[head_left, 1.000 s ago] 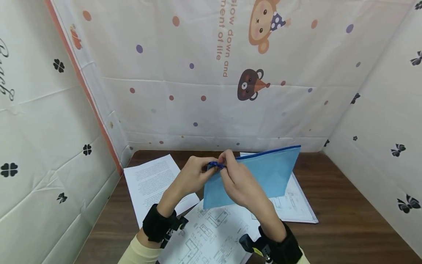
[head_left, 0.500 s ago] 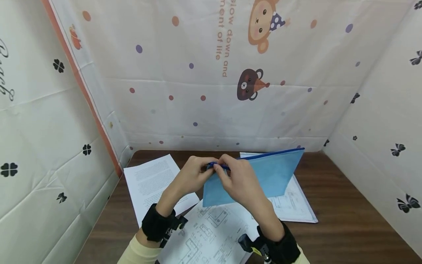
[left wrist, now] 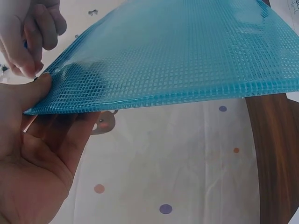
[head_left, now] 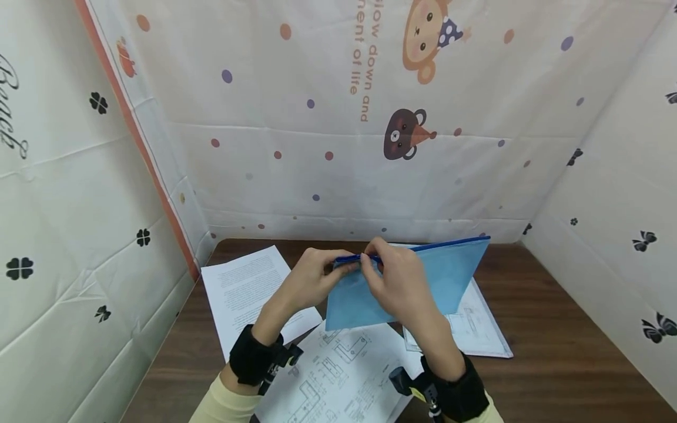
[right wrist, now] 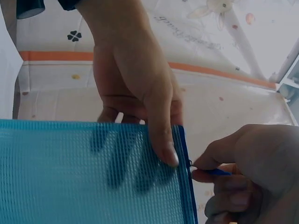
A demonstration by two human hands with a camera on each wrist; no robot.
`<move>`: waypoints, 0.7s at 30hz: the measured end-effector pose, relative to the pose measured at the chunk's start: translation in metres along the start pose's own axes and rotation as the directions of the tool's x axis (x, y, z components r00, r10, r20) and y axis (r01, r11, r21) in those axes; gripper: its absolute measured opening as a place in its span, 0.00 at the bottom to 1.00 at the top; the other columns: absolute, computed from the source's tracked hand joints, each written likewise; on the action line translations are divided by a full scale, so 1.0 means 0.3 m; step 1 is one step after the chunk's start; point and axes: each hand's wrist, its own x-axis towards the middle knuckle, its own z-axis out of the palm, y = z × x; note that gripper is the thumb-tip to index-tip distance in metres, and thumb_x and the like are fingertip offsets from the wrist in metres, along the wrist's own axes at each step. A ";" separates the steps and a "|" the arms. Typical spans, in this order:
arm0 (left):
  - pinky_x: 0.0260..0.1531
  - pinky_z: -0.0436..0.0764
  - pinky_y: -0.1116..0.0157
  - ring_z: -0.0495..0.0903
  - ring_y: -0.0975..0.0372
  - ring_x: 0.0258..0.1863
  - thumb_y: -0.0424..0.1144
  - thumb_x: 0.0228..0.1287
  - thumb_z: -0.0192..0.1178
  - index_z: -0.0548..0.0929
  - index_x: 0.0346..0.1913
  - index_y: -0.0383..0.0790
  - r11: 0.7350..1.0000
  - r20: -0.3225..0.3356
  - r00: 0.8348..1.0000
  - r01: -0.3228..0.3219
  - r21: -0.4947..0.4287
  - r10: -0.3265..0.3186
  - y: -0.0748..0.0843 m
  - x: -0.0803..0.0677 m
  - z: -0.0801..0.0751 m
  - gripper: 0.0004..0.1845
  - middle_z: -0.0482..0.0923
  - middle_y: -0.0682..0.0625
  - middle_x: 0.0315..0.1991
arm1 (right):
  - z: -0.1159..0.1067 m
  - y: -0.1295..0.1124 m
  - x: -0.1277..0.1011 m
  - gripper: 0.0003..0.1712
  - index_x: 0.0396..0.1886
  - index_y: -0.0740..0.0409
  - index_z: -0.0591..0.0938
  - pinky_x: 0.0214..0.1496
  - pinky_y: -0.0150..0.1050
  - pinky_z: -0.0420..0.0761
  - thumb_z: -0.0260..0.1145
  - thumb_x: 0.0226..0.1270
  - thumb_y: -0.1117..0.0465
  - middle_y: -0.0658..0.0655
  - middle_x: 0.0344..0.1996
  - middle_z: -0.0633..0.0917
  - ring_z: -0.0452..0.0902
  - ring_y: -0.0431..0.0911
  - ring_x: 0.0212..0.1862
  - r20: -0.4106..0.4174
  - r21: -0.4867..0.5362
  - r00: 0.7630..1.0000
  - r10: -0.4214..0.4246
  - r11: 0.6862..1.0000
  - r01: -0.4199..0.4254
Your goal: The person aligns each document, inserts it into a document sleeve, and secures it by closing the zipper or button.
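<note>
Pinching blue pouch (left wrist: 173,60) in left fingers (right wrist: 162,135), zip pull (right wrist: 219,172) in right fingers (right wrist: 218,151)

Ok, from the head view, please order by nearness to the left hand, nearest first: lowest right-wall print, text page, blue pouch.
1. Blue pouch: held in the left hand.
2. Text page: on the table, left side.
3. Lowest right-wall print: far right.
</note>
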 end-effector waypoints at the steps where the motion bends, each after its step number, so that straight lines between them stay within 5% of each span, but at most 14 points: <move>1: 0.24 0.71 0.69 0.70 0.67 0.21 0.37 0.79 0.63 0.91 0.54 0.42 1.000 0.001 1.000 -0.004 -0.002 0.004 0.000 0.001 -0.001 0.10 0.88 0.54 0.38 | -0.005 0.004 0.001 0.03 0.39 0.60 0.85 0.20 0.36 0.64 0.71 0.73 0.64 0.45 0.15 0.70 0.61 0.38 0.18 0.009 -0.002 1.000 -0.005 1.000 0.006; 13: 0.29 0.75 0.68 0.77 0.67 0.28 0.38 0.78 0.64 0.90 0.56 0.42 1.000 0.023 1.000 0.000 -0.018 0.000 -0.006 0.003 -0.017 0.11 0.90 0.53 0.45 | -0.040 0.043 0.010 0.03 0.39 0.55 0.86 0.24 0.37 0.70 0.71 0.75 0.61 0.47 0.23 0.78 0.67 0.38 0.22 0.083 0.041 0.996 -0.037 0.999 0.033; 21: 0.24 0.72 0.68 0.71 0.67 0.22 0.39 0.77 0.65 0.90 0.56 0.43 1.000 0.021 1.000 0.007 -0.008 -0.007 -0.010 -0.002 -0.033 0.11 0.88 0.55 0.39 | -0.042 0.056 0.015 0.03 0.38 0.56 0.86 0.25 0.38 0.71 0.71 0.75 0.63 0.47 0.23 0.78 0.67 0.39 0.22 0.049 0.038 0.999 -0.024 0.999 0.022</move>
